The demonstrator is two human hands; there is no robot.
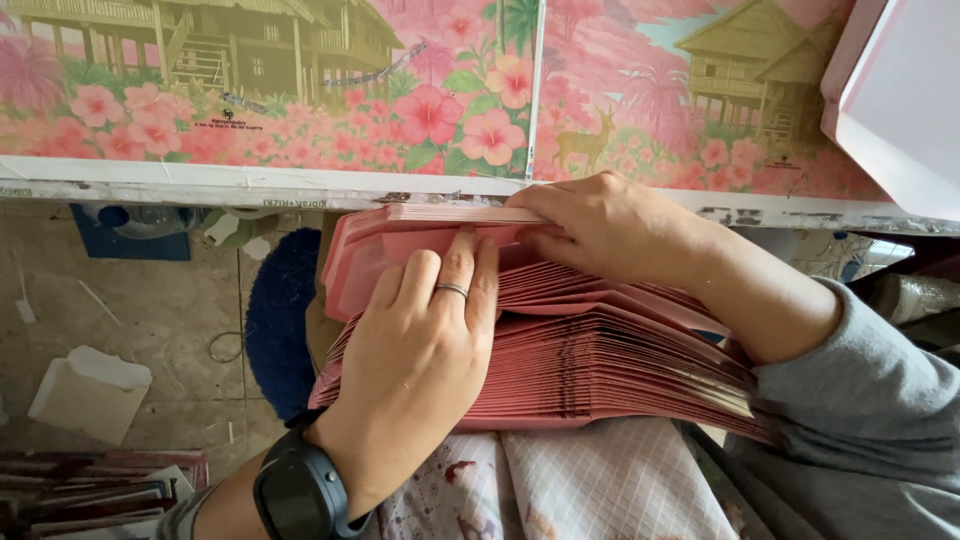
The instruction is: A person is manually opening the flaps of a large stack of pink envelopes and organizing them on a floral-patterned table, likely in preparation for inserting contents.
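- Where the left hand (420, 365) lies flat on the stack of pink envelopes (600, 360), it hides much of the top sheets; the stack's near edge is covered by patterned cloth (600, 490) on the lap, and its right end runs under the grey sleeve (860, 420).
- Fingertips of the right hand (600, 225) are tucked behind the upper envelope flap (440, 215), so how many sheets they pinch cannot be told.
- Left hand: palm down, fingers together and pointing away from the body, pressing the stack; a ring sits on one finger and a dark wristwatch (300, 490) on the wrist.
- Right hand: reaching in from the right, knuckles up, fingers curled and gripping the raised flap just beyond the left fingertips; the two hands nearly touch.
- Beyond both hands runs the edge of a table with a floral pink cover (300, 90).
- Left of the left hand, on the floor below, lie a pale folded envelope (90, 390) and a dark blue mat (280, 320); a white tray (900, 90) is cut off at the upper right.
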